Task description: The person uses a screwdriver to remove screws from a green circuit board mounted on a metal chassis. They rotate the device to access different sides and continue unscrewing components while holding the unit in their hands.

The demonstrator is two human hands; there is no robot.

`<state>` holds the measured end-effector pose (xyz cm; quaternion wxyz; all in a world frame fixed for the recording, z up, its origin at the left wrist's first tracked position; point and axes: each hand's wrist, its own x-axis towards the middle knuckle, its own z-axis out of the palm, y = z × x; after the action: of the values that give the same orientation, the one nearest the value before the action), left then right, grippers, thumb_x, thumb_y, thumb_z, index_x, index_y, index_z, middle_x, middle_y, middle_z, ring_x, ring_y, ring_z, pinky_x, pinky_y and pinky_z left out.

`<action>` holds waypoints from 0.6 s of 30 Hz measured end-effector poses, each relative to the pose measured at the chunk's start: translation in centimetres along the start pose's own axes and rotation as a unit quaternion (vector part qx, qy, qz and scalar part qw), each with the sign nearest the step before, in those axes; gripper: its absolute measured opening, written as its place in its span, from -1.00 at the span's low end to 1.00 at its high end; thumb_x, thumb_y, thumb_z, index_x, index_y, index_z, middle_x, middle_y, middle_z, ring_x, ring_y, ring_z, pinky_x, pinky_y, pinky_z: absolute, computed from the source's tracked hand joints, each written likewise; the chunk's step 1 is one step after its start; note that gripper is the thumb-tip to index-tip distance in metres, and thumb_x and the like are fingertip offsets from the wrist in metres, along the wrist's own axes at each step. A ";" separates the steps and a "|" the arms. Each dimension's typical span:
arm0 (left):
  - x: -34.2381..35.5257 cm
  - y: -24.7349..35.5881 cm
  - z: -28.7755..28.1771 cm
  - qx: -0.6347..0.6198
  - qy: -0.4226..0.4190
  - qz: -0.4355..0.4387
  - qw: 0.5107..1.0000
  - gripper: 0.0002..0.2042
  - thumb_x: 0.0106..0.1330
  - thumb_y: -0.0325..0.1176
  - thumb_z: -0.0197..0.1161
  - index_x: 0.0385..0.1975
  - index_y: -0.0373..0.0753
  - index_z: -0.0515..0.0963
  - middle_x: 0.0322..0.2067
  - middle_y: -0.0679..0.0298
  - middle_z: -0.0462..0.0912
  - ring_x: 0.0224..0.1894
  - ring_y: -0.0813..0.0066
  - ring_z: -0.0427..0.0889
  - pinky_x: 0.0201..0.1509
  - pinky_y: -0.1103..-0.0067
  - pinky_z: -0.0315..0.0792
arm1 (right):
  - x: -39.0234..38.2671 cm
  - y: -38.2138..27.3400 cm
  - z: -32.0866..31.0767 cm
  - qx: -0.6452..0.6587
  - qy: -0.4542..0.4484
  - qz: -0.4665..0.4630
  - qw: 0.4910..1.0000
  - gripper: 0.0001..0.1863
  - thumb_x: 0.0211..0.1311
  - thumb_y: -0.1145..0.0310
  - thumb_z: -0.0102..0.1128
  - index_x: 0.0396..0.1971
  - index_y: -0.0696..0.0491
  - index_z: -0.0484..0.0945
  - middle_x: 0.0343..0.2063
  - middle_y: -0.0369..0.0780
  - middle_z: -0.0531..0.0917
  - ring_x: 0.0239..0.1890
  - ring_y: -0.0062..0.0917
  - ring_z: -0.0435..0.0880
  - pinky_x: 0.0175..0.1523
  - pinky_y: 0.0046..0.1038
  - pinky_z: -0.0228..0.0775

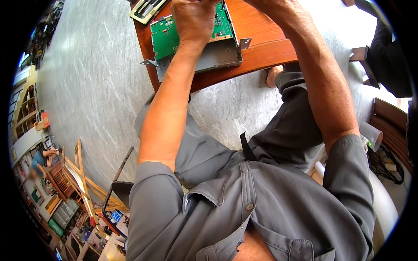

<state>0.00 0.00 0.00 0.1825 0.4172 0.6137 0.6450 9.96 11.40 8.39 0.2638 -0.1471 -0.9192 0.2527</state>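
A green circuit board [163,42] lies in a grey metal chassis [220,53] on a reddish-brown wooden table [272,51]. Metal mounting brackets [245,43] stick out from the chassis at both sides. Over the board, my left hand [194,19] looks closed, with its fingertips cut off by the upper edge. Whatever it pinches is hidden. To the right, my right hand [271,6] reaches past the upper edge, so only its wrist end shows and its fingers are out of sight.
A cream tray with dark slots [148,9] sits at the table's left corner. Wooden stool legs [365,61] stand at the right, near a black cable coil [385,163]. Far left, a person [41,156] sits by a wooden chair [61,178] and cluttered shelves.
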 end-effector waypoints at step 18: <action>1.4 -1.2 -2.5 -0.146 -0.152 -0.044 0.977 -0.77 0.44 -0.64 0.14 -0.02 -0.37 0.67 -0.09 0.38 0.74 -0.07 0.65 0.66 0.09 0.65 0.52 | -0.1 0.9 1.2 -0.076 0.064 -0.093 0.991 -0.71 0.14 0.32 0.36 -0.53 0.28 0.62 -0.54 0.13 0.60 -0.49 -0.01 0.69 -0.39 -0.18 0.49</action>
<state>-3.07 -0.28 -0.48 0.3608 0.4517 0.4957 0.6481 9.49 11.63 7.02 0.3328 -0.0969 -0.9266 0.1462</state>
